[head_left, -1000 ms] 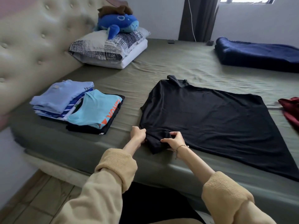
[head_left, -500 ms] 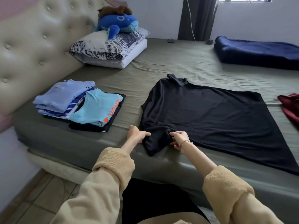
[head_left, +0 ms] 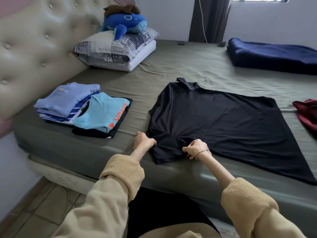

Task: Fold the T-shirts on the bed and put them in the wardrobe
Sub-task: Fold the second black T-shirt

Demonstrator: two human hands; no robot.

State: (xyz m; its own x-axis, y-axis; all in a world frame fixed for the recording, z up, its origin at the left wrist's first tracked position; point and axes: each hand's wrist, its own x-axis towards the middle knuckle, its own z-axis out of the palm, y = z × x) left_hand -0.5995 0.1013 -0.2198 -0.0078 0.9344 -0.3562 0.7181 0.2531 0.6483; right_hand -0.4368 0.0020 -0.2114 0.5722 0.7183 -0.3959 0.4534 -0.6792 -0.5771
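Both hands grip the near sleeve of the black T-shirt (head_left: 223, 121) spread on the bed (head_left: 188, 69), left hand (head_left: 143, 140) pinching its left edge, right hand (head_left: 196, 149) bunching its right.

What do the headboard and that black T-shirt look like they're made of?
Headboard: probably padded leather or vinyl, cream with a soft sheen, dimpled by buttons. Black T-shirt: seemingly thin matte knit, cotton or a blend, lying limp and bunching in soft folds.

Both hands grip the near sleeve of a black T-shirt (head_left: 223, 121) spread on the bed (head_left: 197, 66): left hand (head_left: 143, 140) at its outer edge, right hand (head_left: 196, 148) pinching bunched cloth. Left of the left hand lies a folded pile (head_left: 85, 110).
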